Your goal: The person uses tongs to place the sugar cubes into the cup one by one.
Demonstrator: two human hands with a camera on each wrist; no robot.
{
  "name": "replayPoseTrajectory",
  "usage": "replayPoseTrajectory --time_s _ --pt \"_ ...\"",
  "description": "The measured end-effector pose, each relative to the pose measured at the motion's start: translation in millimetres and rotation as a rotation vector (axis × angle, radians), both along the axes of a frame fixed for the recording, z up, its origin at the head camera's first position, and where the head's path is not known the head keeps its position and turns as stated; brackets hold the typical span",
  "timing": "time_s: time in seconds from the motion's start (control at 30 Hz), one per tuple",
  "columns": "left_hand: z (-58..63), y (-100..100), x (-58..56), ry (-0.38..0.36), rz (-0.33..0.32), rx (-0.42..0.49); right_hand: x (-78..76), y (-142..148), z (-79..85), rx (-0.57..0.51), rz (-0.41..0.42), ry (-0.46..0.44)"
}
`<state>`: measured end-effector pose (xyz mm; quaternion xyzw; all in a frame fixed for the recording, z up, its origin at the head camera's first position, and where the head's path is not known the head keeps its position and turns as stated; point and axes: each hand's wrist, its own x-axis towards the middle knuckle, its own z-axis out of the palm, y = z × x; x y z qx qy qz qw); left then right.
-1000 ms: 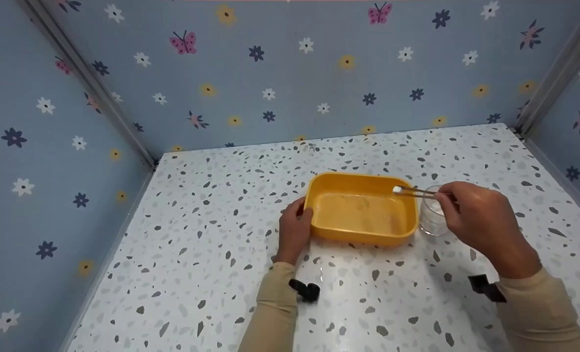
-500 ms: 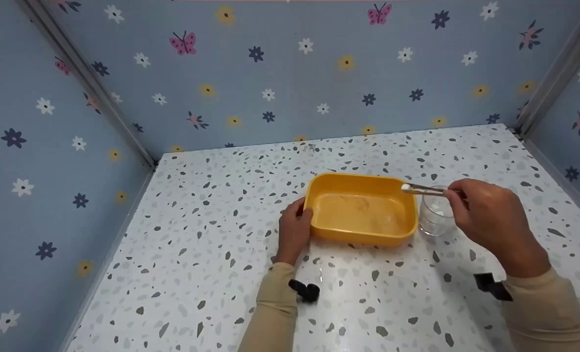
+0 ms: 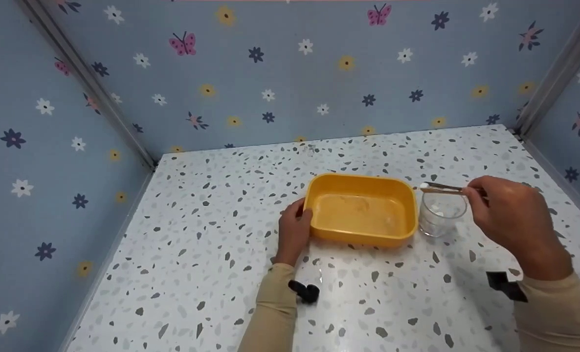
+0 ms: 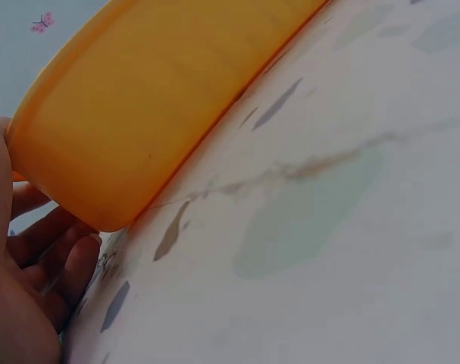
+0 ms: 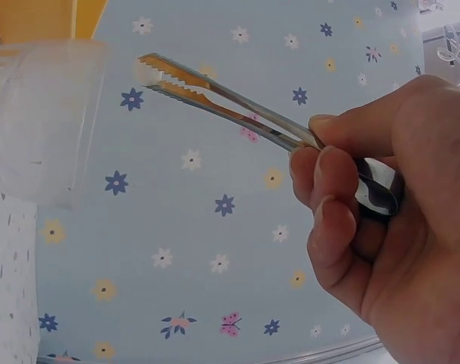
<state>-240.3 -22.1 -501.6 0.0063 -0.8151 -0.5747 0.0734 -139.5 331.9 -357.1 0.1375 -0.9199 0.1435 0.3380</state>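
A yellow plastic container (image 3: 361, 238) with rounded corners stands on the table, its inside bare apart from faint marks. My left hand (image 3: 295, 232) grips its left end, thumb at the rim and fingers along the outside. In the left wrist view, those fingers (image 4: 55, 250) bend beside the container's lower corner. Metal tongs (image 5: 230, 102) with serrated tips are pinched in my right hand (image 3: 515, 215). Between the tips sits a small white piece (image 3: 424, 186), held above the far rim of a clear glass (image 3: 439, 217). Something whitish lies in the glass, too unclear to name.
The glass stands close against the container's right side. Speckled white tabletop (image 3: 211, 220) surrounds both. Flower-patterned blue panels (image 3: 290, 73) enclose the back and both sides. Black wrist-camera pieces (image 3: 305, 292) stick out from the sleeves.
My right hand has moved right with the tongs and the white piece, from over the container's right end to above the glass. My left hand and the container have stayed in place.
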Motion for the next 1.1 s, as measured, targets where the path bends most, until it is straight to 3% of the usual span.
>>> replayPoseTrajectory --time_s 0.13,0.77,1.1 --pt "-0.7 0 -0.8 0.007 0.002 -0.004 2.1 3 1.2 0.016 -0.027 -0.024" --pt "-3.3 4 -1.6 -0.029 -0.013 0.003 3.0 19 0.4 0.073 -0.128 -0.339" --pt "-5.5 -2 -4.0 -0.026 -0.011 0.013 0.4 18 2.9 0.074 -0.122 -0.374"
